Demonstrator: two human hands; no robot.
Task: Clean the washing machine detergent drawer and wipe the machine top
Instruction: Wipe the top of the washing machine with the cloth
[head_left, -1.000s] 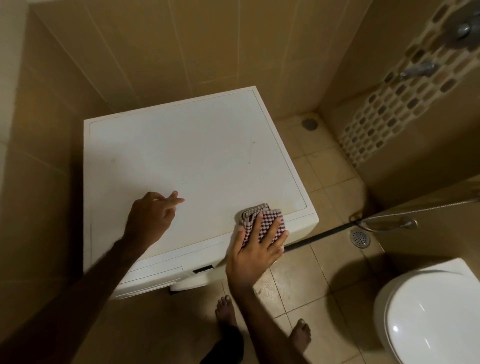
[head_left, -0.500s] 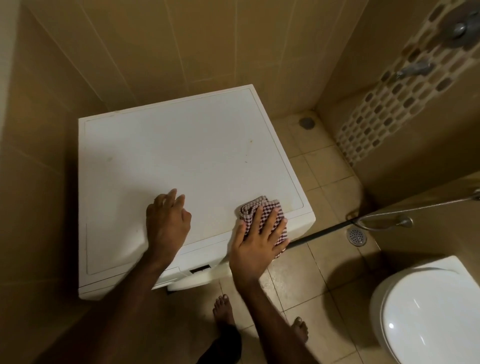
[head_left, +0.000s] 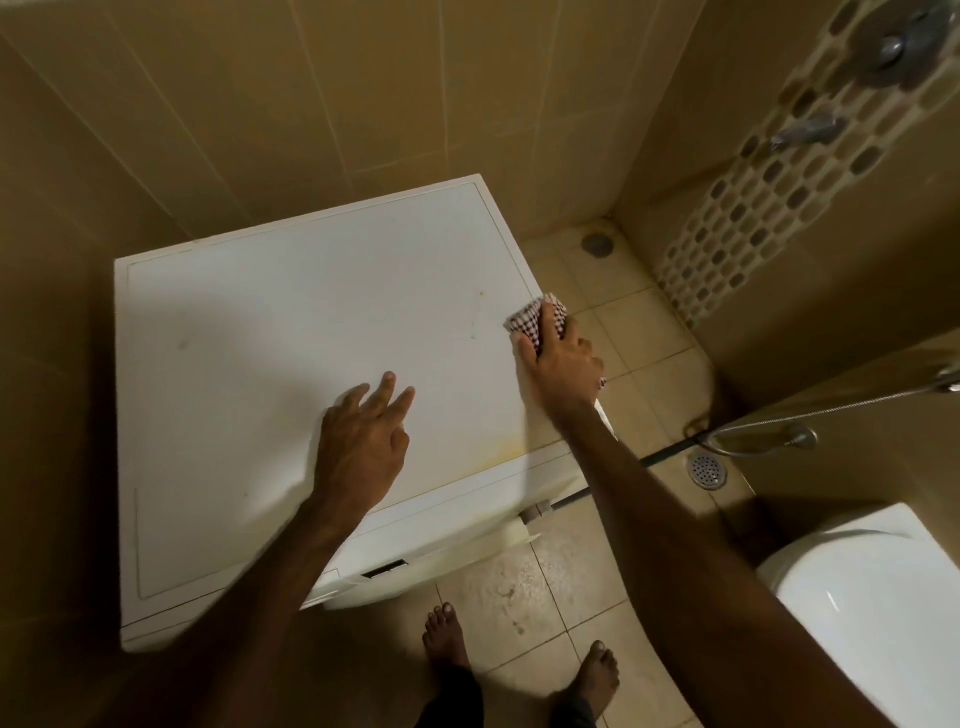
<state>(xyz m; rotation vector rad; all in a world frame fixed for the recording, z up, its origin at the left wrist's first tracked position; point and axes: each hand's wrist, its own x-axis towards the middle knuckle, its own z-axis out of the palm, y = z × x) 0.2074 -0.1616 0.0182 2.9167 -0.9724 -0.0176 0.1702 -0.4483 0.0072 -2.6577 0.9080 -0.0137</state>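
We stood over the washing machine top (head_left: 291, 332), the broad white panel filling the corner between two tiled walls, and it looked like the wiping stage of the job. Our left hand (head_left: 363, 447) lay flat near the front edge with fingers spread and nothing in it, probably to brace us as we leaned. Our right hand (head_left: 558, 358) pressed the bunched checkered cloth (head_left: 537, 317) against the panel's right edge, likely to catch that rim.
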